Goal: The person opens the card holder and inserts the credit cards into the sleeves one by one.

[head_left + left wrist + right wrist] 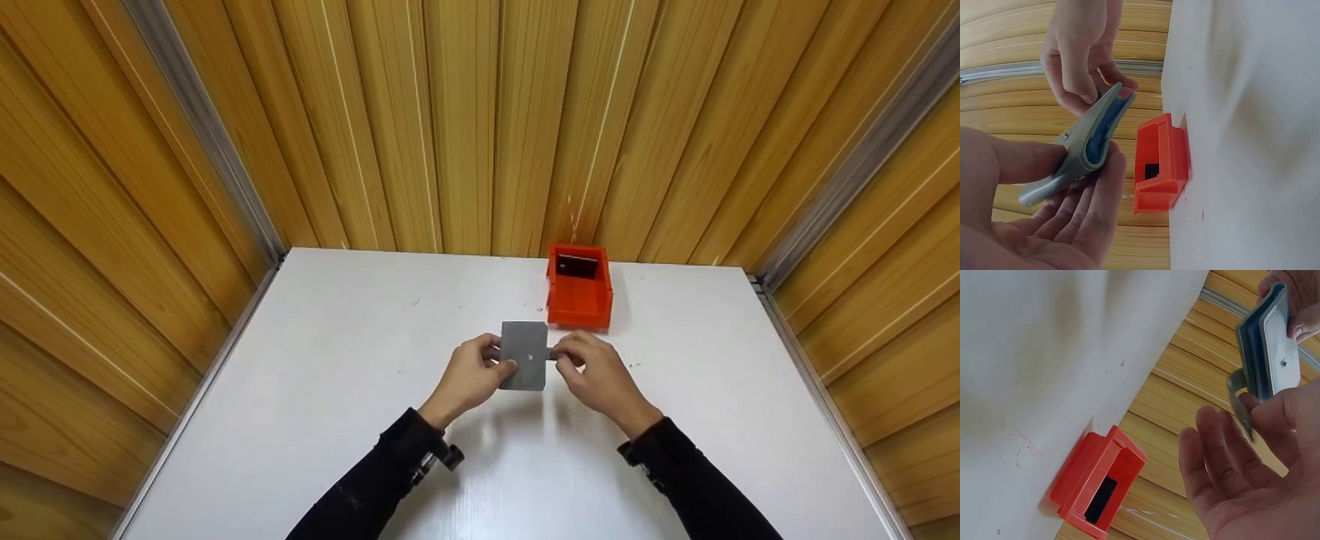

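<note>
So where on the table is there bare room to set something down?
Free: the table between its left edge and red bin, and from bin to right edge. Crowded: the middle, where left grip and right grip hold the wallet.

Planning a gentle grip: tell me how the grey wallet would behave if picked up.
The grey wallet probably bends slightly but keeps its shape, as its covers look fairly flat beside a rounded fold. The strap likely flexes easily, since it curves away from the edge. The covers may gape, as they stand slightly apart.
</note>
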Demonstrator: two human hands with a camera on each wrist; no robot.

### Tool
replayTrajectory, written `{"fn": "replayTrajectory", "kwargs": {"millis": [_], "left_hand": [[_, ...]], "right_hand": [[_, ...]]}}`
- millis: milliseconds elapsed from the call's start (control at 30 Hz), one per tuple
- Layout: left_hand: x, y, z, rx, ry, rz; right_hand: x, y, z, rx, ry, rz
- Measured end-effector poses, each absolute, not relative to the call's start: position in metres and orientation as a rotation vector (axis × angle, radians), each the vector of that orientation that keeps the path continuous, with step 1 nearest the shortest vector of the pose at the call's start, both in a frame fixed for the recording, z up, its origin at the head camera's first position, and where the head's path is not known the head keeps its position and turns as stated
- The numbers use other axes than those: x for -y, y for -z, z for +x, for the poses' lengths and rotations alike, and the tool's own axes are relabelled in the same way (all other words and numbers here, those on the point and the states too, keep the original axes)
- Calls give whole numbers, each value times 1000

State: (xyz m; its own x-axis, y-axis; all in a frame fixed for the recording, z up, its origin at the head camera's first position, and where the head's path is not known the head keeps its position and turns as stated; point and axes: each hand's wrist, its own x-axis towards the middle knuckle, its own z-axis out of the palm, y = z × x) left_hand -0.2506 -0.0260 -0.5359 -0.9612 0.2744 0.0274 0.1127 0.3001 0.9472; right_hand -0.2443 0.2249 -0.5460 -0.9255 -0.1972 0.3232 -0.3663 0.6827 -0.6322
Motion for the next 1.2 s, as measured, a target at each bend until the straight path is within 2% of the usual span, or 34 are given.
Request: {"fn": "replayTrajectory", "kwargs": {"millis": [367, 700, 1200], "left_hand": [[28, 539, -252, -2360, -1720, 294], [26, 542, -258, -2301, -1732, 299], [23, 548, -257, -2294, -1690, 312]], "right_hand": [[-228, 535, -253, 2668, -1418, 352], [-228, 532, -256, 2705, -1474, 515], [-226, 532, -251, 2805, -1571, 498]]}}
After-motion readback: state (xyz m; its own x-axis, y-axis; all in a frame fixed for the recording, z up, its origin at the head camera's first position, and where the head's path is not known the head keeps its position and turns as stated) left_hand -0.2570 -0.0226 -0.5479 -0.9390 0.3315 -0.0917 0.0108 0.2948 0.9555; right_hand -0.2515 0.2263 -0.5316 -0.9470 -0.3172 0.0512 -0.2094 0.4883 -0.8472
